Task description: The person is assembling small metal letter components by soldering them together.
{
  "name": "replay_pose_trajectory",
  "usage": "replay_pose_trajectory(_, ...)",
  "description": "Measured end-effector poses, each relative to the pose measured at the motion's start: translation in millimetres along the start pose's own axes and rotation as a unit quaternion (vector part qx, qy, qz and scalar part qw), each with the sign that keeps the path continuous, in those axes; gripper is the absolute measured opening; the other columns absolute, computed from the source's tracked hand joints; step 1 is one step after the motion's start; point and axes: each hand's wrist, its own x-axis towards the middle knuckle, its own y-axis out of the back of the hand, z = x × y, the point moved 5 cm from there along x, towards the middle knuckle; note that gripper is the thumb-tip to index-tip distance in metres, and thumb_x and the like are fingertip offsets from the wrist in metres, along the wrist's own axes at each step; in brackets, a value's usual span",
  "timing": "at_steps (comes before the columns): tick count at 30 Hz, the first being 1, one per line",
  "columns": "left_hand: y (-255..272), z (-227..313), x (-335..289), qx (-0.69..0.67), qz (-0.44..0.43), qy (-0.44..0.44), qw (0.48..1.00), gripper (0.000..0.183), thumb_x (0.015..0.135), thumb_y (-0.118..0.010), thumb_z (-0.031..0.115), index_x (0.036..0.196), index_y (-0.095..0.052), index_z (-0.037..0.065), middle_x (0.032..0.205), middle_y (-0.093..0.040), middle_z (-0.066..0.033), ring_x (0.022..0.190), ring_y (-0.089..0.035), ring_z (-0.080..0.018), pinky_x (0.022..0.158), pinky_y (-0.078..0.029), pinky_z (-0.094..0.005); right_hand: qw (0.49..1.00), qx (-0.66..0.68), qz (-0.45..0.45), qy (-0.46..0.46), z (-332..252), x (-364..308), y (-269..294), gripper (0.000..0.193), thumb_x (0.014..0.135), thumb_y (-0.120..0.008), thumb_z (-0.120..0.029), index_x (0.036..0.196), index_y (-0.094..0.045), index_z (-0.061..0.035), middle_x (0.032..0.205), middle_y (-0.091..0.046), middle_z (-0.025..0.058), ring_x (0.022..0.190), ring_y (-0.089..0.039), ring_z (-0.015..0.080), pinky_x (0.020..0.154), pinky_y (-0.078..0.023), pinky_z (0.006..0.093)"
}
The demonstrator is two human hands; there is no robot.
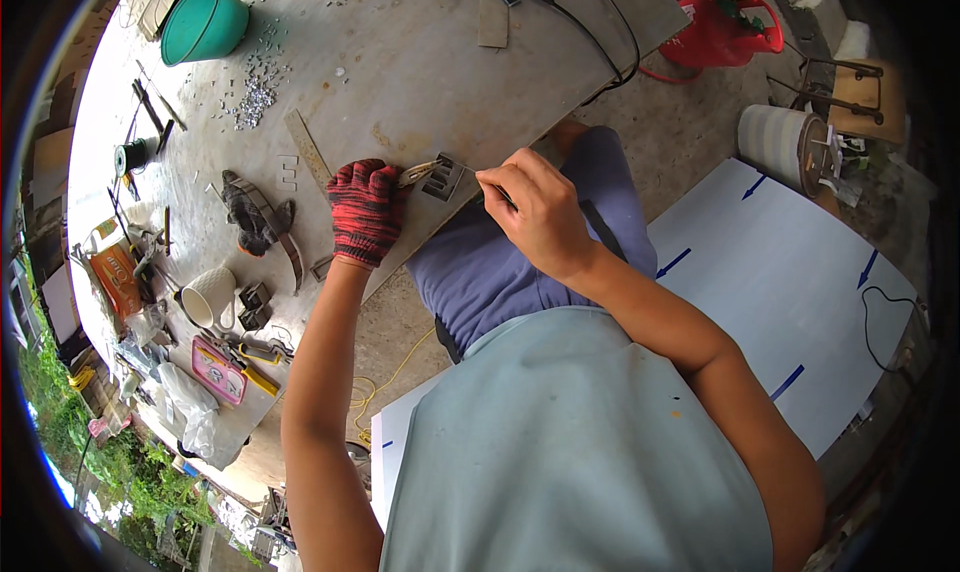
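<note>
If pliers (416, 174) left of the plate (442, 179) slip in the closed left hand (365, 210), the right hand (541, 215), pinching a thin rod (468, 168), may skid.

Slotted plate (441, 179) at counter (425, 82) edge
Gloved left hand (366, 212) grips pliers-like tool (417, 174); bare right hand (541, 217) pinches thin tool (509, 201).

My left hand (364, 204), in a red-and-black knit glove (362, 238), is curled into a fist just left of the slotted metal plate (440, 178), my bare left forearm (328, 367) reaching up toward it. To the plate's right, my bare right hand (537, 214) is pinched at the fingertips, right forearm (655, 317) slanting, elbow bent.
</note>
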Motion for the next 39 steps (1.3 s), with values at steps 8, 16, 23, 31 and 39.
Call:
replay_pose_trajectory(8,1.4,0.8,1.6,-0.003,-0.001,-0.001,1.000,0.036,0.078,-0.081,0.023,0.107,-0.062,0.015,0.106,-0.067,-0.0123,0.099,-0.063,-0.0374,0.087,-0.047,-0.0522,1.000,0.013,0.000,-0.016,2.1,-1.6,-0.5,0.023,0.079,-0.078,0.006,0.097,-0.067,-0.0028,0.087,-0.060,0.0089,0.078,-0.064,0.0268,0.069,-0.056,0.0376)
replay_pose_trajectory(16,2.9,0.6,1.5,-0.006,-0.006,0.005,1.000,0.034,0.078,-0.081,0.022,0.106,-0.063,0.015,0.106,-0.067,-0.0122,0.100,-0.063,-0.0375,0.087,-0.047,-0.0522,1.000,0.021,0.001,-0.021,-9.3,6.4,26.3,0.023,0.079,-0.078,0.007,0.097,-0.068,-0.0030,0.087,-0.062,0.0088,0.075,-0.065,0.0263,0.065,-0.055,0.0362)
replay_pose_trajectory(23,2.5,1.2,-2.2,-0.005,-0.020,0.020,1.000,0.033,0.078,-0.079,0.023,0.107,-0.066,0.013,0.109,-0.067,-0.0105,0.106,-0.061,-0.0362,0.091,-0.046,-0.0520,0.988,-0.033,0.144,0.033,-1.8,112.0,74.9,0.013,0.084,-0.076,0.004,0.095,-0.072,-0.0028,0.085,-0.067,0.0093,0.073,-0.068,0.0244,0.064,-0.054,0.0344)
replay_pose_trajectory(31,2.2,-0.5,-1.0,-0.024,-0.021,0.024,0.999,0.032,0.078,-0.080,0.023,0.106,-0.066,0.014,0.109,-0.068,-0.0104,0.106,-0.062,-0.0358,0.091,-0.045,-0.0519,0.991,-0.021,0.120,-0.057,52.3,292.9,-5.3,0.028,0.094,-0.074,-0.017,0.118,-0.069,-0.0017,0.106,-0.074,0.0188,0.098,-0.072,0.0380,0.080,-0.057,0.0442)
replay_pose_trajectory(39,-1.6,-1.8,-3.2,-0.032,-0.031,0.024,0.999,0.035,0.079,-0.080,0.024,0.109,-0.064,0.015,0.111,-0.067,-0.0104,0.106,-0.061,-0.0362,0.093,-0.045,-0.0531,0.982,-0.062,0.148,-0.101,110.0,355.6,-68.6,0.017,0.096,-0.067,-0.023,0.101,-0.073,-0.0084,0.108,-0.072,0.0165,0.095,-0.071,0.0378,0.083,-0.057,0.0484)
